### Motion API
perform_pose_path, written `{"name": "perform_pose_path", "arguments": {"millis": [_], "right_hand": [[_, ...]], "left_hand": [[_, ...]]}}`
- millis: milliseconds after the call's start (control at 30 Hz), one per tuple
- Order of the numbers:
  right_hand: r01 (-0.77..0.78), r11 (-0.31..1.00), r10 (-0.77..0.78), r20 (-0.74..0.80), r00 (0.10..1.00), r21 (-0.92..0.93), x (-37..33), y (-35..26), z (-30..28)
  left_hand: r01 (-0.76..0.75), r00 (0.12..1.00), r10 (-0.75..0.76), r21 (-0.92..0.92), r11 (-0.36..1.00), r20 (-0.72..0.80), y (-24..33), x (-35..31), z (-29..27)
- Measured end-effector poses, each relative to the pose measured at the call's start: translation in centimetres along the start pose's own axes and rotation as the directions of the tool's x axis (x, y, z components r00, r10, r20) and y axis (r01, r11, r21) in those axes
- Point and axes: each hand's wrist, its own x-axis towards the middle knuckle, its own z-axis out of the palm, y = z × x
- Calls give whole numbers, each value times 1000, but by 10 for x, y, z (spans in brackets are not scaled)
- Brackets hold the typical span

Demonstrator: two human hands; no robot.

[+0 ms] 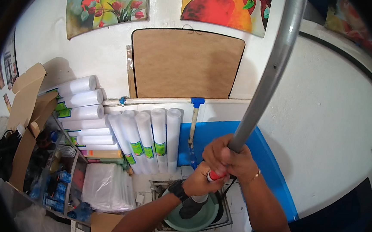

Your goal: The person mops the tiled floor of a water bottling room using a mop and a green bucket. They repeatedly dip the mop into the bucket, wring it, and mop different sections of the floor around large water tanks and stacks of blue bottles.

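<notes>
A long grey metal pole (271,66) runs down from the upper right into my hands. My right hand (233,156), with a thin bracelet at its wrist, is wrapped round the pole's lower end. Just below it, my left hand (203,182) is closed round a red-and-white fitting (215,176) in line with the pole; a black watch (177,189) is on that wrist. Under the left hand, a light grey cylindrical piece and a dark grey piece (191,208) show over a pale green basin (206,225). My fingers hide how these parts join.
The basin sits in a metal-rimmed sink (227,218) in a tiled counter. Several plastic-wrapped white rolls (172,145) stand behind, left; more lie stacked beside them (80,113). A shelf holds clutter and an open cardboard box (25,104). A blue pipe tee (198,101) juts from the wall.
</notes>
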Motion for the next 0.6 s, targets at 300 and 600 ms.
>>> {"name": "perform_pose_path", "arguments": {"millis": [300, 600], "right_hand": [[-70, 881, -228, -551, 803, -467, -19, 26, 45], [-165, 986, 169, 238, 957, -36, -10, -20, 15]], "left_hand": [[-120, 919, 199, 239, 964, -341, -14, -14, 28], [20, 987, -35, 97, 995, 156, 17, -5, 11]]}}
